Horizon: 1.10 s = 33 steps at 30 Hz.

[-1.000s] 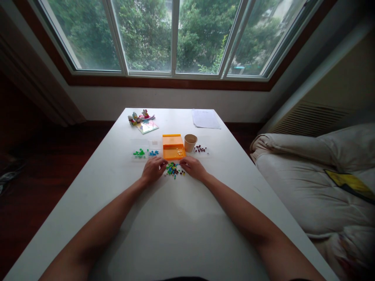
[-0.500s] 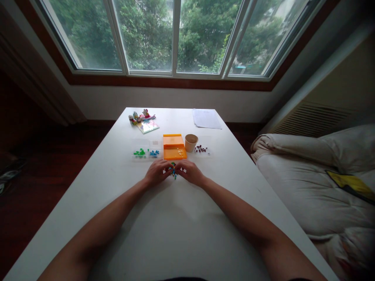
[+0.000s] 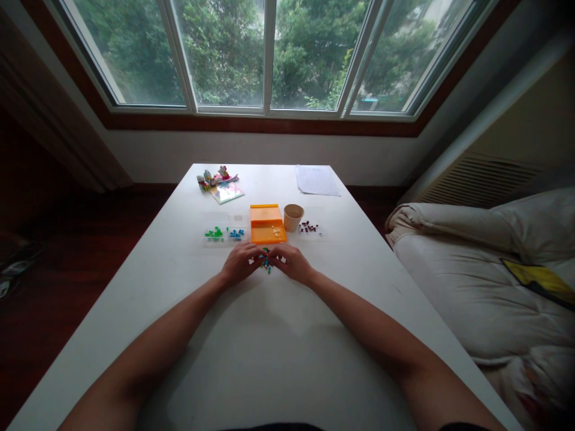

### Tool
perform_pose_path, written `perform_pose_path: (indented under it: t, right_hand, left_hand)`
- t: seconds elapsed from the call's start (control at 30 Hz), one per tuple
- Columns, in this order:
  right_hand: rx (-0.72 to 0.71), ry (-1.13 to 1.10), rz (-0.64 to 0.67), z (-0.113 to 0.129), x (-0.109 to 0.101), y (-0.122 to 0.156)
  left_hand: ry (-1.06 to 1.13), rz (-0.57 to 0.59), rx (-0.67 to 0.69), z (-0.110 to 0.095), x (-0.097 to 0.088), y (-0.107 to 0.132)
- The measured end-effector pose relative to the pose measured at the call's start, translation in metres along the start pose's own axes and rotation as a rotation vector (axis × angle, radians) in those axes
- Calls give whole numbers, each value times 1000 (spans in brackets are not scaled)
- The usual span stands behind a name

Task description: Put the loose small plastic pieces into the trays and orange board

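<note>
My left hand and my right hand lie on the white table, cupped toward each other. Between them is a small pile of mixed coloured bricks, squeezed between the fingertips of both hands and mostly hidden. Both hands have their fingers curled around the pile. Just beyond the hands lies an orange tray with a few pale pieces in it.
Green bricks and blue bricks lie left of the tray. A paper cup and dark red bricks are to its right. Small toy figures, a booklet and paper sheets lie farther back. A sofa stands right.
Both hands have moved inward toward each other, pushing the spread bricks into a tight pile that is now mostly covered by the fingers.
</note>
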State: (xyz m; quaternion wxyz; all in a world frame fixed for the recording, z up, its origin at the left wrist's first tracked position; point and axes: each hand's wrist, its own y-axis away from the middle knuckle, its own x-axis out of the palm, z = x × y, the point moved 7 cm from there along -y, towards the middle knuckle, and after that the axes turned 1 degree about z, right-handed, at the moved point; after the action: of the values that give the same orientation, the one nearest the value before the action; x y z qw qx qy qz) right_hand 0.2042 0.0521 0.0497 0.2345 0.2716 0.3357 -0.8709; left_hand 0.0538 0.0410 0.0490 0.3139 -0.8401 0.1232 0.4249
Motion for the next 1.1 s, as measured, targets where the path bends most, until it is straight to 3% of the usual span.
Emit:
perform_pose_path:
  t: [0.2, 0.4, 0.63, 0.77, 1.1]
  right_hand:
    - [4, 52, -3, -2, 4, 0]
    - [-46, 285, 126, 3, 18, 1]
    - [-87, 476, 177, 12, 21, 1]
    - [-105, 494, 206, 13, 22, 2]
    - [-109, 404, 206, 11, 24, 2]
  left_hand:
    - [-63, -97, -98, 17, -7, 2]
    - [-147, -328, -426, 63, -29, 14]
    - [-136, -359, -710, 95, -39, 26]
    - [-120, -367, -749, 100, -38, 28]
    - [-106, -340, -677, 97, -34, 25]
